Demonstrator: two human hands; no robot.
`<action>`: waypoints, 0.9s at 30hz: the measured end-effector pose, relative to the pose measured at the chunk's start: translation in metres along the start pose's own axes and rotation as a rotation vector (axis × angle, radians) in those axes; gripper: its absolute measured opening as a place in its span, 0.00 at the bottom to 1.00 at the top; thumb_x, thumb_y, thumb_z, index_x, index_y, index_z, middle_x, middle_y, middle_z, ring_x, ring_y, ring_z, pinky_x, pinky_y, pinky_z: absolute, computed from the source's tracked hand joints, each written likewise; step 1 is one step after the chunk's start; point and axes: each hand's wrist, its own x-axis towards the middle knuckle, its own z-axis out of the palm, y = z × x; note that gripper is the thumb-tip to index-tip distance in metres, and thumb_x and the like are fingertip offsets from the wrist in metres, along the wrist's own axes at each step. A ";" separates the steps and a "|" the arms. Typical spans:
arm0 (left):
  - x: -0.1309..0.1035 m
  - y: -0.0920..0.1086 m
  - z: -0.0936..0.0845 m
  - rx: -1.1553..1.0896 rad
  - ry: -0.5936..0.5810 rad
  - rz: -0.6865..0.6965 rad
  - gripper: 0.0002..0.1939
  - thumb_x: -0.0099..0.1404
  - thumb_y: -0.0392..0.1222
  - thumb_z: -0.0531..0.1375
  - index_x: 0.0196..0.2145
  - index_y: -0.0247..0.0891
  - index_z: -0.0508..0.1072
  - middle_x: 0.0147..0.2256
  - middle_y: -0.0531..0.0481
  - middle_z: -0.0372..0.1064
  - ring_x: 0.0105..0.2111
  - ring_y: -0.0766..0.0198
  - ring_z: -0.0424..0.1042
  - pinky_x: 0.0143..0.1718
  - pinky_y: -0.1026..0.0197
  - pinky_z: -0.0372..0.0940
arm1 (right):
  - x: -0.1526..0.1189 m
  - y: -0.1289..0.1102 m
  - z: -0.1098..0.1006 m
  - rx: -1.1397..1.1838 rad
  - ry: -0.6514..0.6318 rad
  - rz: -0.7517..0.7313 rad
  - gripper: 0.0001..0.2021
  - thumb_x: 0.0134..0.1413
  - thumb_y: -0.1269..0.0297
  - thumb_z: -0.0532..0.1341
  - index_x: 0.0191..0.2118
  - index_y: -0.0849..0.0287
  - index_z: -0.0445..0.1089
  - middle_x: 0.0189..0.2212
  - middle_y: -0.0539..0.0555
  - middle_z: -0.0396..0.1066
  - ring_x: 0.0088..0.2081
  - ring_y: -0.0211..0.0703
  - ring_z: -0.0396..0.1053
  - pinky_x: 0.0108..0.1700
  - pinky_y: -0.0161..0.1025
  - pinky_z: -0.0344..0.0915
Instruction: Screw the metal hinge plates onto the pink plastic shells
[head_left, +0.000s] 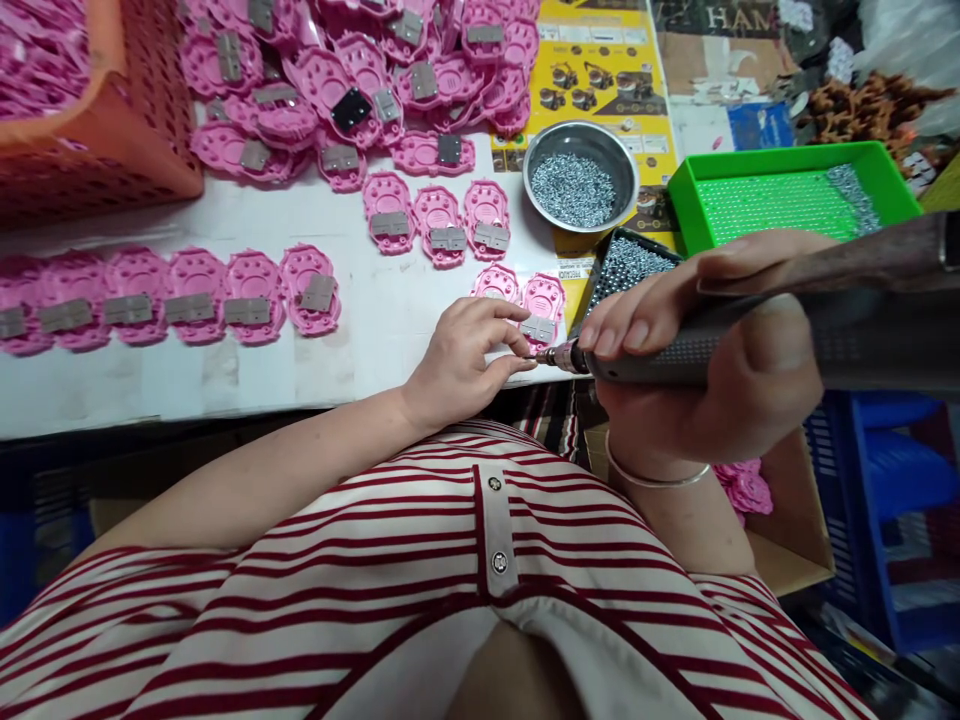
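Observation:
My right hand is wrapped around a dark electric screwdriver, its bit pointing left. The thumb and forefinger of my left hand come together at the bit's tip; whatever sits between them is too small to make out. Just beyond the fingertips lies a pink plastic part with a grey metal plate across it. Another pink part is beside it, half covered by my left hand.
Pink parts form a row at left, with a pile behind. An orange basket stands far left. Small screws fill a metal bowl and a black tray. A green tray and a cardboard box are at right.

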 end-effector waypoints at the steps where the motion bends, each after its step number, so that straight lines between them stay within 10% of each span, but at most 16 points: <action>1: 0.000 -0.001 0.000 0.013 -0.010 0.004 0.03 0.63 0.35 0.67 0.31 0.39 0.76 0.44 0.49 0.77 0.47 0.58 0.72 0.52 0.54 0.63 | 0.000 0.001 0.000 -0.012 -0.008 -0.046 0.08 0.54 0.53 0.64 0.32 0.49 0.70 0.14 0.39 0.57 0.13 0.29 0.57 0.16 0.30 0.63; 10: 0.018 -0.001 0.003 0.436 -0.271 -0.030 0.32 0.61 0.52 0.68 0.59 0.36 0.69 0.62 0.39 0.64 0.64 0.42 0.57 0.68 0.35 0.39 | 0.002 -0.002 -0.014 0.077 0.016 -0.117 0.06 0.55 0.59 0.63 0.37 0.52 0.73 0.20 0.42 0.62 0.20 0.28 0.64 0.23 0.30 0.68; 27: 0.043 -0.021 -0.041 0.485 -0.495 -0.054 0.17 0.67 0.46 0.62 0.53 0.51 0.76 0.59 0.48 0.68 0.64 0.44 0.56 0.66 0.28 0.34 | 0.002 0.012 -0.020 -0.120 0.015 -0.258 0.08 0.57 0.58 0.61 0.28 0.51 0.70 0.17 0.42 0.58 0.17 0.28 0.57 0.19 0.30 0.65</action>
